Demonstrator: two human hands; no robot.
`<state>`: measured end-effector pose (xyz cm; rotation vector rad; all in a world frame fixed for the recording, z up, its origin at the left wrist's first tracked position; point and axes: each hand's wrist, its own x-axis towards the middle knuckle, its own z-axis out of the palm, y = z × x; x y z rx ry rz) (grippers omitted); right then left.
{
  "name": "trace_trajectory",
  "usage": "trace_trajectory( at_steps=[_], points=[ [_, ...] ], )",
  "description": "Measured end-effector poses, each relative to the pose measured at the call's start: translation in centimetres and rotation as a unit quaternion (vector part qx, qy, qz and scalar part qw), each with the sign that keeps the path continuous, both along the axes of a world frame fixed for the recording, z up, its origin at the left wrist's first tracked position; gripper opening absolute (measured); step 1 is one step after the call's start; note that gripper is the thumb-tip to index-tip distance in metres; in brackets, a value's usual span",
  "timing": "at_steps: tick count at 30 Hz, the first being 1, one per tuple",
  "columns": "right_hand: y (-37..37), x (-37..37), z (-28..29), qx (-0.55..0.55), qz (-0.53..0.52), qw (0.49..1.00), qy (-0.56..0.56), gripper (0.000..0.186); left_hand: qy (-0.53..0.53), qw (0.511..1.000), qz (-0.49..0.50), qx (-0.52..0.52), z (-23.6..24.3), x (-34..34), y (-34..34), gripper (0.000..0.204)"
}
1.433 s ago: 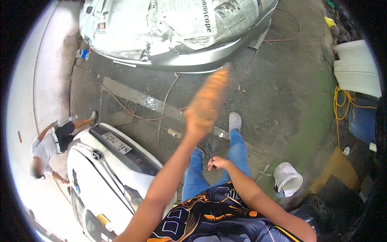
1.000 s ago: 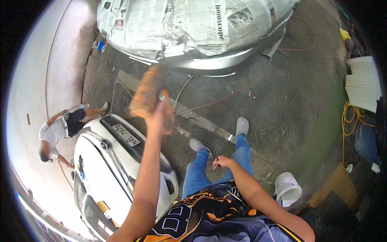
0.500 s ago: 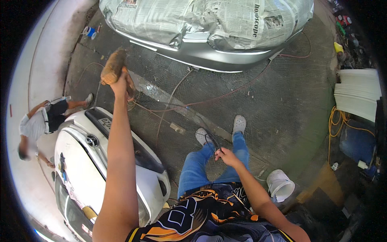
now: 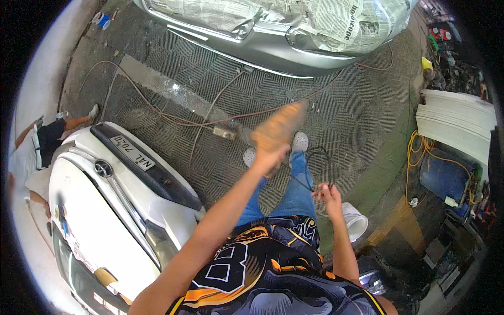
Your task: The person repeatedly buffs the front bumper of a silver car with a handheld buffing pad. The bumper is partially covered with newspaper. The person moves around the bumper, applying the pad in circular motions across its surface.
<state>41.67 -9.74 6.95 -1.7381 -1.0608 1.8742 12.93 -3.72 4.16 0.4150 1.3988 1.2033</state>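
Holding the tool [image 4: 277, 128] in the left hand [image 4: 272, 157], closed round its grip below the orange body; lifting it over the floor [image 4: 373, 121], out in front of the knees and well apart from the silver car [image 4: 262, 49]; tilting it with its tip up and to the right, too blurred to tell in detail; gripping a loop of dark cable [image 4: 332, 170] in the right hand [image 4: 329, 197], with fingers curled in narrowly about it, just beside the right leg and apart from the tool; standing in pale clogs [image 4: 300, 140] and jeans [image 4: 289, 202], between the silver car ahead and the white car [image 4: 100, 205] on the left; facing newspaper [image 4: 336, 18] spread over the front of the silver car, above a bare grey bumper; looking down on a reddish hose [image 4: 184, 124] strung across the floor beside a small box [image 4: 224, 133]; having a white bucket [image 4: 357, 223] behind the right forearm, and farther right a yellow cord [image 4: 413, 143] near white panels [image 4: 457, 121]; sharing the space with a co-worker [image 4: 50, 137], partly cut off at the left rim, near the white car.
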Motion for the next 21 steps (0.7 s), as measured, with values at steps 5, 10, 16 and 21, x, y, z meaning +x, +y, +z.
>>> trace_trajectory(
  at_steps=[5,10,16,21],
  points=[
    [1.1,1.8,1.0,0.037,-0.066,0.997,0.001,0.028,-0.031,0.998,-0.059,-0.011,0.8,2.1,-2.5,0.020],
    [5.0,1.0,-1.2,0.099,-0.038,0.994,0.013,0.027,-0.008,0.995,0.094,-0.032,-0.5,-6.4,-2.8,0.009],
    [8.0,-1.5,-5.4,0.130,-0.028,0.991,0.023,0.024,0.042,0.974,0.213,0.068,-0.1,-10.7,-1.1,0.008],
    [9.2,0.0,-5.6,0.084,-0.112,0.990,0.001,0.029,0.017,0.999,0.046,0.016,0.7,-2.6,-1.0,0.011]
  ],
)
